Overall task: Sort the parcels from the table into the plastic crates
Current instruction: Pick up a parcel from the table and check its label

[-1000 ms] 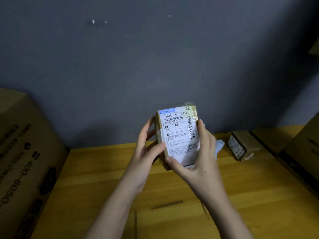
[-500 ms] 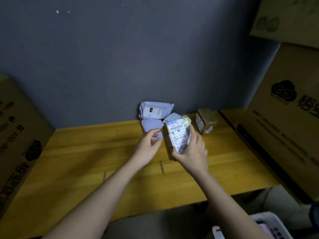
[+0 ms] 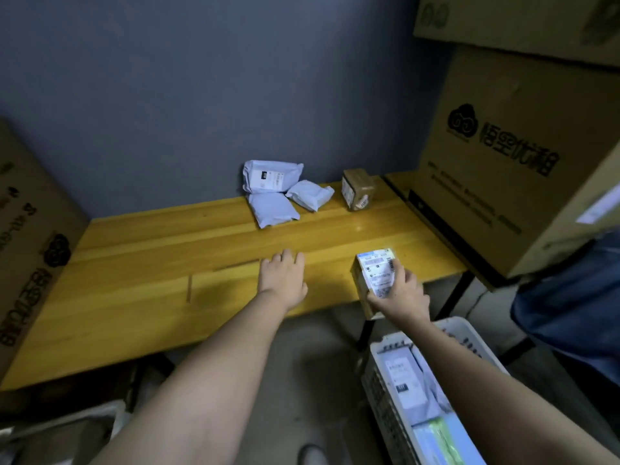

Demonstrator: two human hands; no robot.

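Note:
My right hand grips a small brown box parcel with a white shipping label, held over the front right edge of the yellow wooden table. My left hand hovers open above the table's middle, holding nothing. Against the back wall lie three pale plastic mailer parcels in a heap, and a small taped brown box stands to their right. A white plastic crate sits on the floor at the lower right, under my right forearm, with several parcels inside.
Large cardboard cartons stand at the left and stacked at the right of the table. Another pale container's edge shows at the lower left on the floor. A blue fabric shape is at the right edge.
My left hand has let go of the labelled box and moved left over the table. My right hand has carried the box right and toward the table's front edge. The view has tilted down, showing the crate.

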